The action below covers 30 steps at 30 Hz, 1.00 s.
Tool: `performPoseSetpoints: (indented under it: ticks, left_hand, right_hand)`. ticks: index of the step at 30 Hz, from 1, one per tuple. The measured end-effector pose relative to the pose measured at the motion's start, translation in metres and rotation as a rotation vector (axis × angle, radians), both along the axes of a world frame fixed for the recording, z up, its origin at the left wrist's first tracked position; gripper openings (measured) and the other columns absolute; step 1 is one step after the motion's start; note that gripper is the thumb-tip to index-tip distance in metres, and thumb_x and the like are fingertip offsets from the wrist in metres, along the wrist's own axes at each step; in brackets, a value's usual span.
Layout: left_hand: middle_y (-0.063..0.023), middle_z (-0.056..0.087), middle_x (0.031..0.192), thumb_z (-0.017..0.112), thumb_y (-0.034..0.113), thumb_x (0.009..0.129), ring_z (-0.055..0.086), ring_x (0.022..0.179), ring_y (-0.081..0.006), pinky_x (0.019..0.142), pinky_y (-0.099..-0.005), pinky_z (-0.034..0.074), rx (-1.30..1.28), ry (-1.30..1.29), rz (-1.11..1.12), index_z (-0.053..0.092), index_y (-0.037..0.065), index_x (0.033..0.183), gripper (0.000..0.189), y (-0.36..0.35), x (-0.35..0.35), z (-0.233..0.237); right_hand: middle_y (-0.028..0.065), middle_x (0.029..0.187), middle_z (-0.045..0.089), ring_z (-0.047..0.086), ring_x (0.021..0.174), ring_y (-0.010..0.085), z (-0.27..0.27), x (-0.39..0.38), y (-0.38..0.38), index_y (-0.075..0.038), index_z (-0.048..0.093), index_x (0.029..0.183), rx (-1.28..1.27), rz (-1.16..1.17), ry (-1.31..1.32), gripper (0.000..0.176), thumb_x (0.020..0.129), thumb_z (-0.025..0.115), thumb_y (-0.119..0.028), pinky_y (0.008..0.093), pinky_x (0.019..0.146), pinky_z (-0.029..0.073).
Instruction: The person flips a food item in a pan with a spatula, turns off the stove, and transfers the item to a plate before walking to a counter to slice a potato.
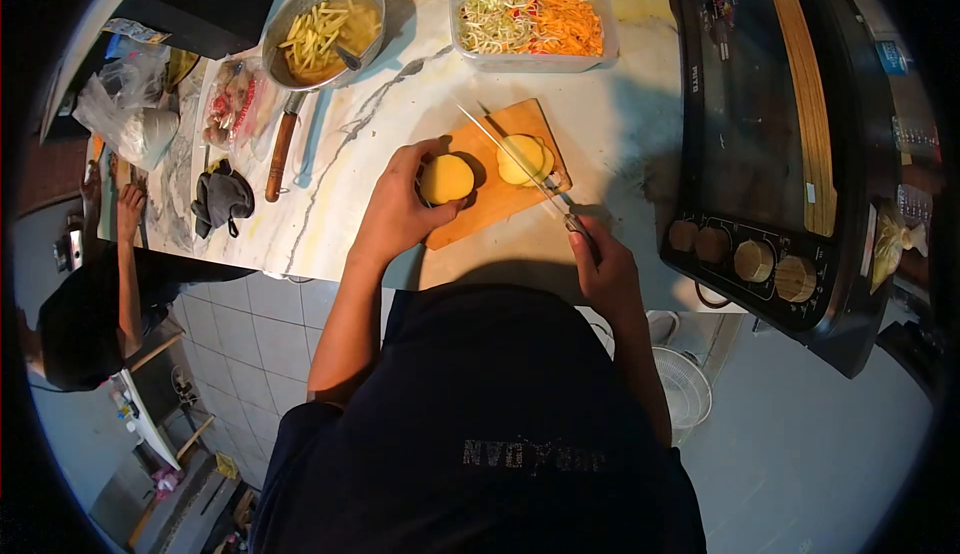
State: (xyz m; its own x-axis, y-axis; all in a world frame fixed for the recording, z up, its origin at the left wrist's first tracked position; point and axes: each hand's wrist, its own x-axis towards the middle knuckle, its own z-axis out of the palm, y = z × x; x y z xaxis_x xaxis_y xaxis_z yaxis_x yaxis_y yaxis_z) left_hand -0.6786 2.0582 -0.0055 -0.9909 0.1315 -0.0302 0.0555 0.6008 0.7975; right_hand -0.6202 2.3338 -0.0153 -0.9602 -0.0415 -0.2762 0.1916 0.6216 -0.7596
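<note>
On the wooden cutting board (474, 229), my left hand (392, 204) curls its fingers and thumb around a cut potato (447, 180), whose flat yellow face points up. My right hand (606, 266) grips a knife (486, 130) by its handle. The blade slants to the upper left across the board, passing over a small stack of round potato slices (530, 154) near the board's right end. A gap separates the slices from the potato in my left hand.
A long-handled pot (376, 54) holds potato sticks in liquid. Beyond the board sits a plastic container (535, 63) of bean sprouts and shredded carrot. A toaster oven (750, 154) stands right. Left are a grey cloth (222, 200), a bag (236, 104) and another person (80, 324).
</note>
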Motion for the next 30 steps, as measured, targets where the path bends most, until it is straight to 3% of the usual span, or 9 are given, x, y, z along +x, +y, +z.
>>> performPoseSetpoints:
  ticks: [2, 9, 11, 15, 17, 18, 20, 26, 30]
  left_hand:
    - [-0.0164, 0.057, 0.112, 0.081, 0.015, 0.068, 0.057, 0.105, -0.0262, 0.091, -0.0343, 0.046, 0.073, -0.194, 0.027, 0.056, 0.001, 0.121, 0.060, -0.003, 0.002, 0.001]
    - [-0.0171, 0.060, 0.105, 0.085, 0.019, 0.067, 0.059, 0.100, -0.0270, 0.086, -0.0355, 0.047, 0.032, -0.041, -0.010, 0.052, -0.002, 0.119, 0.065, -0.005, -0.001, -0.009]
    - [-0.0188, 0.058, 0.107, 0.084, 0.021, 0.068, 0.058, 0.101, -0.0313, 0.086, -0.0377, 0.047, -0.070, 0.089, 0.149, 0.050, -0.002, 0.117, 0.064, 0.000, 0.001, -0.018]
    - [-0.0210, 0.052, 0.113, 0.083, 0.025, 0.069, 0.056, 0.101, -0.0379, 0.085, -0.0406, 0.048, -0.055, 0.013, 0.235, 0.049, -0.002, 0.118, 0.065, 0.014, 0.001, -0.022]
    - [-0.0204, 0.052, 0.112, 0.083, 0.026, 0.069, 0.056, 0.100, -0.0397, 0.083, -0.0416, 0.049, -0.119, 0.172, 0.237, 0.049, -0.001, 0.120, 0.067, 0.022, 0.004, -0.026]
    - [-0.0198, 0.054, 0.111, 0.086, 0.028, 0.067, 0.056, 0.100, -0.0349, 0.085, -0.0390, 0.048, -0.120, 0.115, 0.239, 0.051, -0.001, 0.119, 0.070, 0.024, 0.007, -0.027]
    - [-0.0192, 0.054, 0.111, 0.086, 0.027, 0.067, 0.056, 0.099, -0.0336, 0.084, -0.0387, 0.048, -0.104, 0.142, 0.218, 0.051, -0.001, 0.120, 0.070, 0.027, 0.010, -0.030]
    - [-0.0154, 0.052, 0.113, 0.081, 0.020, 0.074, 0.058, 0.094, -0.0236, 0.075, -0.0328, 0.052, 0.004, 0.089, 0.146, 0.051, -0.001, 0.124, 0.061, 0.029, 0.020, -0.024]
    - [-0.0129, 0.051, 0.112, 0.072, 0.015, 0.084, 0.061, 0.092, -0.0193, 0.074, -0.0292, 0.052, 0.181, -0.048, 0.183, 0.049, 0.000, 0.126, 0.051, 0.028, 0.024, -0.028]
  right_hand:
    - [0.0068, 0.069, 0.060, 0.052, 0.063, 0.0099, -0.001, 0.001, -0.001, -0.006, 0.062, 0.113, -0.028, -0.012, -0.034, 0.025, 0.094, 0.056, -0.022, 0.0272, 0.060, 0.044]
    - [0.0041, 0.068, 0.057, 0.049, 0.064, 0.0078, -0.004, -0.001, -0.006, -0.004, 0.062, 0.114, -0.058, 0.015, -0.019, 0.027, 0.094, 0.056, -0.021, 0.0258, 0.061, 0.042]
    - [0.0034, 0.070, 0.058, 0.050, 0.067, 0.0075, -0.006, 0.001, -0.006, -0.003, 0.062, 0.114, -0.099, -0.012, 0.000, 0.027, 0.095, 0.055, -0.021, 0.0252, 0.062, 0.042]
    - [0.0028, 0.070, 0.056, 0.048, 0.066, 0.0075, -0.009, 0.002, -0.007, -0.002, 0.061, 0.114, -0.137, -0.020, 0.030, 0.027, 0.095, 0.055, -0.020, 0.0254, 0.062, 0.041]
    - [0.0025, 0.067, 0.054, 0.047, 0.064, 0.0082, -0.007, 0.001, -0.008, -0.002, 0.061, 0.112, -0.168, -0.014, -0.061, 0.026, 0.095, 0.054, -0.020, 0.0260, 0.059, 0.040]
    - [0.0025, 0.067, 0.054, 0.047, 0.064, 0.0082, -0.005, 0.001, -0.009, -0.002, 0.061, 0.112, -0.167, -0.015, -0.059, 0.026, 0.095, 0.054, -0.020, 0.0260, 0.059, 0.040]
    - [0.0137, 0.072, 0.060, 0.057, 0.065, 0.0193, -0.003, 0.001, -0.012, -0.003, 0.060, 0.107, -0.166, 0.042, -0.135, 0.026, 0.095, 0.053, -0.025, 0.0335, 0.062, 0.045]
    - [0.0159, 0.073, 0.059, 0.059, 0.066, 0.0233, -0.010, 0.008, -0.024, -0.002, 0.059, 0.103, -0.191, 0.047, -0.169, 0.025, 0.095, 0.053, -0.025, 0.0344, 0.061, 0.044]
    - [0.0039, 0.066, 0.052, 0.050, 0.063, 0.0102, -0.019, 0.012, -0.031, -0.001, 0.058, 0.103, -0.239, 0.042, -0.201, 0.024, 0.096, 0.053, -0.022, 0.0276, 0.059, 0.041]
